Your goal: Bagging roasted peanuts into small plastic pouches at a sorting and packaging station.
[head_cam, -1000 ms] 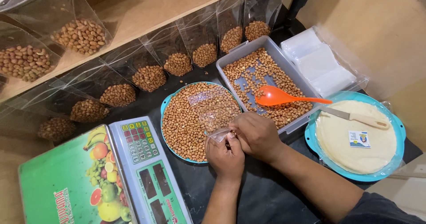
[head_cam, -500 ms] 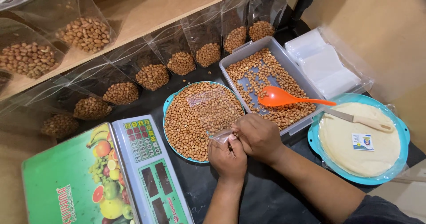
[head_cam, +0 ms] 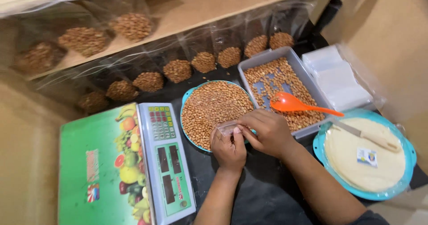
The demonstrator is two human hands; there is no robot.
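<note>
Dark countertop (head_cam: 267, 194) carries a green weighing scale (head_cam: 125, 167), a teal plate of peanuts (head_cam: 214, 107), a grey tray (head_cam: 285, 87) with an orange spoon (head_cam: 296, 104), and a teal dish with a knife (head_cam: 363, 133). Both hands meet at the plate's near edge: the left hand (head_cam: 228, 147) and right hand (head_cam: 265, 131) pinch a small clear plastic bag (head_cam: 227, 128) between their fingertips, just above the peanuts. Compared with half a second earlier, the bag no longer lies spread across the plate; it is now gathered small between the fingers. Filled bags (head_cam: 178, 71) line the back.
</note>
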